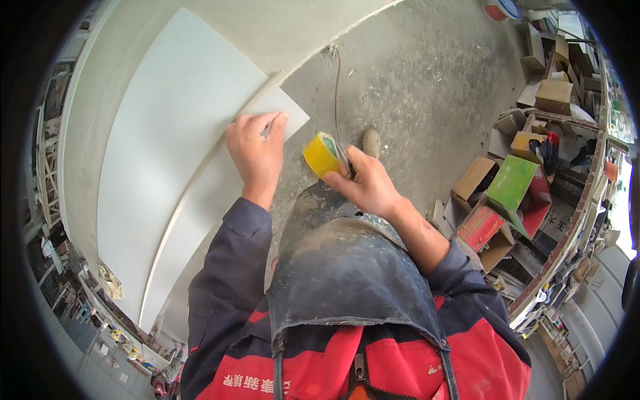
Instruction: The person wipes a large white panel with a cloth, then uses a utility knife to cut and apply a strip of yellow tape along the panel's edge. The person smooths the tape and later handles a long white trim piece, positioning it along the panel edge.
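A large white panel [170, 120] rests on a pale surface at the left, with a long thin pale strip [179, 210] running along it. Over the strip's far end, close to the panel's corner, is my left hand [257, 150], its thumb and fingers drawn together. A small greyish bit shows between them, too small to name. My right hand [373, 185] grips a roll of yellow tape [321, 156] just right of the panel. Some slim metallic thing [345, 159] also shows in that hand, partly hidden by the fingers.
Stained concrete floor [427, 87] spreads ahead, with a thin cable [337, 87] lying across it. Heaped cardboard boxes, among them a green box [510, 187] and a red box [479, 227], line the right. A dark, dusty apron [353, 273] covers my lap.
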